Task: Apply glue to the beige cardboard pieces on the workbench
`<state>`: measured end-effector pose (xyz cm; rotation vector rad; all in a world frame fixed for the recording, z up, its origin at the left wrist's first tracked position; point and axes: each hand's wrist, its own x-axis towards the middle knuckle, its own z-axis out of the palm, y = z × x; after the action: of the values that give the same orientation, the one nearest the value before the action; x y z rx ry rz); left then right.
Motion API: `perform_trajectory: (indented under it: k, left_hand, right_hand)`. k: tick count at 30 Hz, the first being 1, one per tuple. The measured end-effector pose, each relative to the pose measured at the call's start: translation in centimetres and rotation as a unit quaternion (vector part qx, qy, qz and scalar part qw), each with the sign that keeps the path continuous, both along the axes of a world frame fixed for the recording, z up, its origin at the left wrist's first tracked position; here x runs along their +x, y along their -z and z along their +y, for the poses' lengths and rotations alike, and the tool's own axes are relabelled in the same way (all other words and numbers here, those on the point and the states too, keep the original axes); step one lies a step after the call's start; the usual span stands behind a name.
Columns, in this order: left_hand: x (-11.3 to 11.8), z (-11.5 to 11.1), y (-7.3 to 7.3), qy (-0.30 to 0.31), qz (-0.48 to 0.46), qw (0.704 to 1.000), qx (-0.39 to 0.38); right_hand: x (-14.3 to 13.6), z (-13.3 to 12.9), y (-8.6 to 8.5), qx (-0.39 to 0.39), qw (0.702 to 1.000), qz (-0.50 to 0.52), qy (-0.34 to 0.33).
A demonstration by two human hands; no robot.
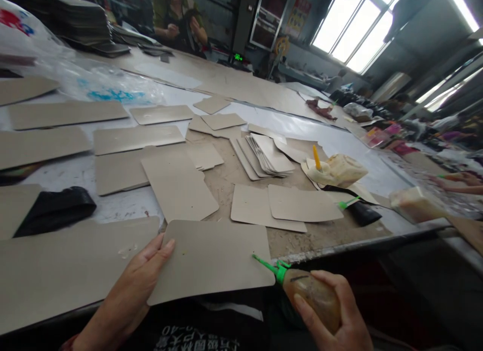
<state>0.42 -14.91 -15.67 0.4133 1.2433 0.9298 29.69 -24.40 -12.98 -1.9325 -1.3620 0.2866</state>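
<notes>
Meanwhile, left hand [132, 285] fingers are pinning a thin, light, bendy card sheet [211, 260] at the surface's near edge, best gripped there; right hand [332, 311] is gripping a green-nozzled glue bottle [305, 290].

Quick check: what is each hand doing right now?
Left hand: open, fingers flat on the edge of the nearest grey card sheet.
Right hand: closed around a glue bottle with a green nozzle.

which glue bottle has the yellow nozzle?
The bottle lying on the card pieces mid-table right; the glue bottle in the right hand has a green nozzle.
</notes>
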Motion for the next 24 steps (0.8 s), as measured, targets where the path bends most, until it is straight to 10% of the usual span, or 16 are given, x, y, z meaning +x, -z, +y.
perform_trajectory:
  k: [24]
  left_hand:
    - [0.0,-0.2,0.0,-0.02,0.007,1.0,-0.011]
  right_hand:
    - [-0.3,1.0,-1.4,-0.018,0.996,-0.034,-0.081]
